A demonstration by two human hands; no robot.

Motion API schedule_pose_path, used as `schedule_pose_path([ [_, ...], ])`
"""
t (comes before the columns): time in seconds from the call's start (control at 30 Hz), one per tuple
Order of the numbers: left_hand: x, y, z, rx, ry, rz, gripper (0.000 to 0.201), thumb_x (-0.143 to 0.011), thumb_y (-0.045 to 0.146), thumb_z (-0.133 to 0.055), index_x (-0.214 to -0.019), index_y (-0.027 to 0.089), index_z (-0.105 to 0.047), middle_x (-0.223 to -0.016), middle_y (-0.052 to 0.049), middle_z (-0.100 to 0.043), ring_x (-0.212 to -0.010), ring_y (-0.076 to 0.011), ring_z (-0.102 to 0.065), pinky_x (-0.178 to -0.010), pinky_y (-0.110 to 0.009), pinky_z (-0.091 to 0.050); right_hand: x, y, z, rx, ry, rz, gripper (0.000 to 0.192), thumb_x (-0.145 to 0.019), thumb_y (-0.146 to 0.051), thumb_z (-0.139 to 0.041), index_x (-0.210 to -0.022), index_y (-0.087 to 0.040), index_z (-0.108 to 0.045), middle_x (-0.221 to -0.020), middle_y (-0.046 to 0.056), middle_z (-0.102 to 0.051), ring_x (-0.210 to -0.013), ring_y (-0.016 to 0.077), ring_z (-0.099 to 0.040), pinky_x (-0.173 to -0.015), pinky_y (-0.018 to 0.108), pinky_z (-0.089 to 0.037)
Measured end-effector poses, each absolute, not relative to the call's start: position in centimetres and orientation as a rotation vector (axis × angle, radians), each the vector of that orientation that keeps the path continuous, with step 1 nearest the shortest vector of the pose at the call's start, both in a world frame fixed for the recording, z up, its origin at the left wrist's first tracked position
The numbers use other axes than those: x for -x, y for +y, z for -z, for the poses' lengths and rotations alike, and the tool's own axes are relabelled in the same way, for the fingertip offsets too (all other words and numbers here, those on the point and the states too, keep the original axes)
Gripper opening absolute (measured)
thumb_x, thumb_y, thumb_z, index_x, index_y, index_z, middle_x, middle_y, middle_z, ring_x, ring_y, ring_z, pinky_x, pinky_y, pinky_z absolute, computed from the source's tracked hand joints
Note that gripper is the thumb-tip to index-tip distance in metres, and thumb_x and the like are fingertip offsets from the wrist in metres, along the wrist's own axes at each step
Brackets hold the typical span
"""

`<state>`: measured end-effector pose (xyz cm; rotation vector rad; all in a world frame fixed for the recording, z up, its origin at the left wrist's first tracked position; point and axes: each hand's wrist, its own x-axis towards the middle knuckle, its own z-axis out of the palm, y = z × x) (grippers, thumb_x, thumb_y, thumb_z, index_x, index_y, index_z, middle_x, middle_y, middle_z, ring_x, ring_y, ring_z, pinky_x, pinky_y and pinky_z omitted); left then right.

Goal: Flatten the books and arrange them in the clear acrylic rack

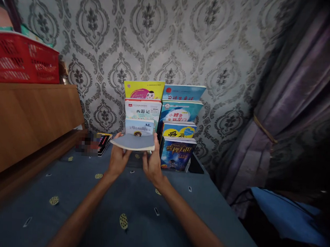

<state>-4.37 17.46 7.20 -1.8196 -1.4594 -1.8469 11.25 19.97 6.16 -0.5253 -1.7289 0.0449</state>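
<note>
1. Grey-blue and thin, a paperback book [133,141] lies nearly flat in the air between both hands, just in front of the books stood against the wall.
2. The left hand [119,158] supports it from below at its left end, thumb up on the top cover and fingers closed around the edge.
3. The right hand [152,162] clamps the right end, fingers curled up over the book's near corner and palm under it.
4. Behind it, two stepped rows of children's books [162,119] lean on the patterned wallpaper [147,31]; the held book overlaps the lowest one in the left row, though I cannot tell whether they touch.
5. The dark starry book [178,153] at the front of the right row stands just beside the right hand.
6. Left of the hands, a small stack of flat books [104,141] lies near a wooden cabinet [28,121] with a red basket [22,61] on top.
7. The blue patterned bedcover [139,206] spreads open under the forearms; its right edge drops off towards a purple curtain [285,118].
</note>
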Motion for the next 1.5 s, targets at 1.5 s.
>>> schedule_pose_path([
  [1.5,5.4,22.8,-11.8,1.789,-2.228,0.577,0.033,-0.103,0.035,-0.032,-0.12,0.011,-0.046,-0.113,-0.021,-0.07,-0.101,-0.0307,-0.071,-0.084,-0.035,-0.05,-10.8,28.7,-2.1,0.955,-1.788,-0.3,0.079,-0.083,-0.026,-0.049,-0.156,-0.002,-0.026,-0.121,0.019,-0.068,-0.113,0.0358,-0.063,-0.1,0.055,-0.051],
])
